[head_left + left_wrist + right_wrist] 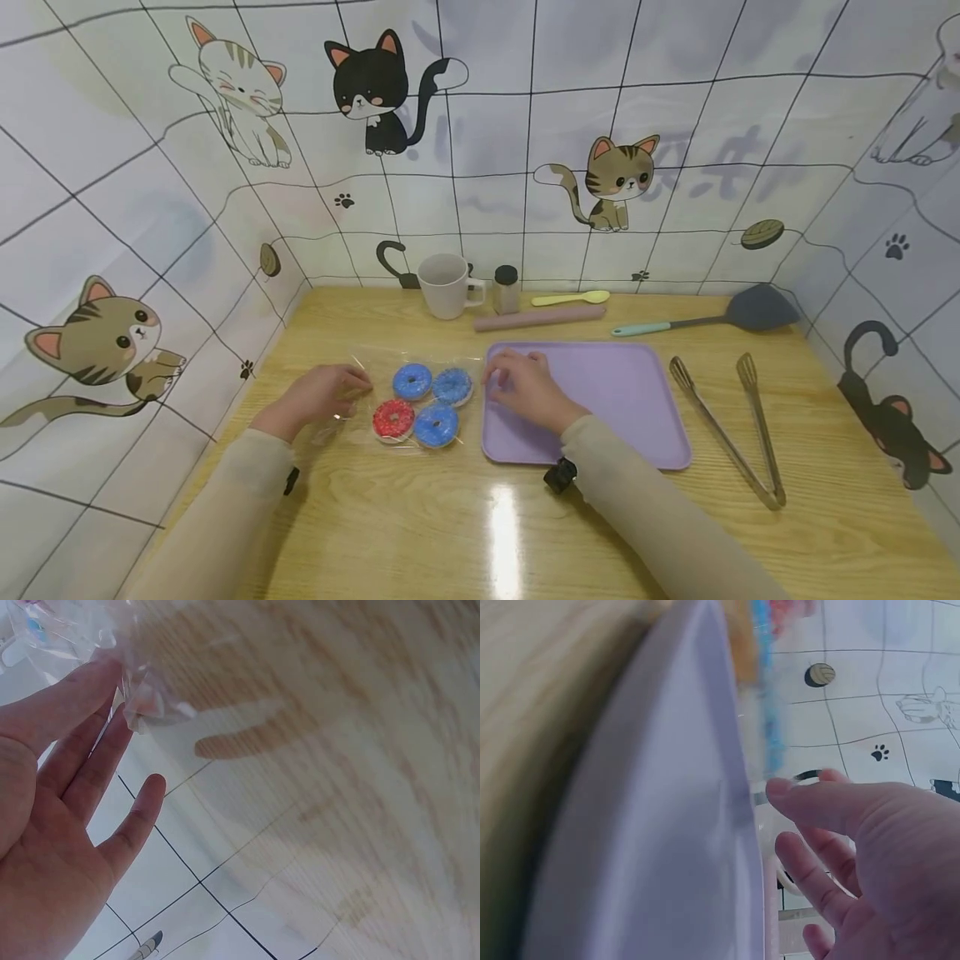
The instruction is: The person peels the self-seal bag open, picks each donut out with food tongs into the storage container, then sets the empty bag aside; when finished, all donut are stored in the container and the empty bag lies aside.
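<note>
A clear plastic bag lies on the table with three blue toy donuts and a red one inside. At the bag's left end is my left hand. The left wrist view shows its thumb and forefinger pinching the crumpled plastic, the other fingers loosely extended. My right hand hovers over the left side of a purple tray, close to the bag's right end. In the right wrist view that hand has relaxed, bent fingers with nothing visible between them.
Behind the bag stand a mug and a black-capped shaker. A yellow spoon, a rolling pin and a spatula lie along the back. Metal tongs rest right of the tray. Cat-patterned walls enclose three sides.
</note>
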Demonstrator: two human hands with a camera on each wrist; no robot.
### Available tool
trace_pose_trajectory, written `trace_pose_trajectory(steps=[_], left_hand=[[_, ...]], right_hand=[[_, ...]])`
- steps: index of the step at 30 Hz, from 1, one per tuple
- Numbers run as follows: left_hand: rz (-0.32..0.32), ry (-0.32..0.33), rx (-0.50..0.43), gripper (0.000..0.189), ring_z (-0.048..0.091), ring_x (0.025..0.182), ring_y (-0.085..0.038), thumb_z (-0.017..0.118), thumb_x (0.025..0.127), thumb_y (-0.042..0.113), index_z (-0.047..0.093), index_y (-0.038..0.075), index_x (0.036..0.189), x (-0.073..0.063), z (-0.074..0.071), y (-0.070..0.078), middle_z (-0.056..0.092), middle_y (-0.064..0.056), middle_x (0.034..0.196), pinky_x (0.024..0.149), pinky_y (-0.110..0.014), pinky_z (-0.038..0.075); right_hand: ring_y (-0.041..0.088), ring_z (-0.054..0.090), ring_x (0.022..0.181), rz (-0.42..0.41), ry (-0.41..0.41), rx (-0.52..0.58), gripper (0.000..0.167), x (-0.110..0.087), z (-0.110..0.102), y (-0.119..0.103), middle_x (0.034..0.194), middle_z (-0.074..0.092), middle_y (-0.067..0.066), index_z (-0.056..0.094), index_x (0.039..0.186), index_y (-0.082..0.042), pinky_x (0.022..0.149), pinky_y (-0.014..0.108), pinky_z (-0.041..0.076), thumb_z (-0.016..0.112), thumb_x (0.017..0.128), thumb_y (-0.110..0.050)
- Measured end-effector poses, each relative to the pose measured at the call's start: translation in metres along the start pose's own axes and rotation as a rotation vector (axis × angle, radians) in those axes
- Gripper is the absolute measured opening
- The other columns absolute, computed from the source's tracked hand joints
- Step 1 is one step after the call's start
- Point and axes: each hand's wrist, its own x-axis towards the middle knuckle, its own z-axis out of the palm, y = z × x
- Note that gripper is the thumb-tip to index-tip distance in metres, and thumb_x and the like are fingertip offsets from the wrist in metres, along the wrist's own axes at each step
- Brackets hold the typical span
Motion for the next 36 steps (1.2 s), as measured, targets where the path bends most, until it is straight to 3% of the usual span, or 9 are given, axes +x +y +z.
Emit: trace_pose_trajectory(steps=[4,11,15,20,29,36], left_hand=[[-0.015,0.0,-0.009,0.04,0.06,0.127,-0.041,0.084,0.085,0.006,0.075,0.008,0.124,-0.001,0.0,0.0,0.066,-0.015,0.134,0.107,-0.058,0.048],[0.028,0.013,0.015,0.04,0.061,0.125,-0.043,0.084,0.083,0.006,0.076,0.006,0.123,0.0,0.0,0.003,0.067,-0.017,0.132,0.106,-0.059,0.048],[0.021,0.009,0.034,0.04,0.063,0.123,-0.041,0.085,0.083,0.006,0.076,0.007,0.122,0.001,0.0,0.004,0.068,-0.015,0.13,0.106,-0.058,0.049],[0.004,0.014,0.043,0.04,0.063,0.123,-0.04,0.085,0.083,0.005,0.076,0.008,0.121,-0.001,0.0,0.004,0.068,-0.014,0.13,0.106,-0.057,0.049],[-0.005,0.004,0.039,0.041,0.061,0.126,-0.042,0.085,0.084,0.007,0.076,0.009,0.123,-0.002,0.0,0.004,0.067,-0.015,0.134,0.108,-0.058,0.048],[-0.052,-0.009,0.018,0.042,0.059,0.131,-0.041,0.084,0.085,0.008,0.075,0.012,0.126,0.0,0.004,-0.001,0.066,-0.012,0.137,0.11,-0.058,0.046]], right_hand=[[0.016,0.067,0.089,0.016,0.027,0.05,0.027,0.007,0.003,0.002,0.112,0.073,-0.002,0.072,0.106,-0.014,0.112,0.063,0.023,0.081,0.084,-0.002],[0.011,0.062,0.089,0.05,-0.019,-0.077,0.028,0.02,0.01,0.003,0.114,0.07,-0.005,0.075,0.111,-0.024,0.113,0.061,0.025,0.075,0.09,-0.005],[0.009,0.062,0.088,0.066,-0.047,-0.118,0.015,0.023,0.014,0.002,0.109,0.069,-0.006,0.075,0.104,-0.027,0.113,0.061,0.024,0.076,0.094,-0.015],[0.008,0.061,0.087,0.061,-0.034,-0.146,0.004,0.024,0.014,-0.001,0.105,0.069,-0.009,0.074,0.095,-0.029,0.114,0.064,0.024,0.077,0.094,-0.025],[0.011,0.062,0.089,0.117,0.014,-0.154,0.003,0.017,0.006,-0.004,0.111,0.071,-0.008,0.075,0.093,-0.027,0.115,0.065,0.02,0.078,0.093,-0.025],[0.011,0.061,0.084,0.138,-0.004,-0.188,0.005,0.015,0.002,-0.001,0.107,0.07,-0.008,0.074,0.09,-0.027,0.113,0.064,0.021,0.077,0.094,-0.027]])
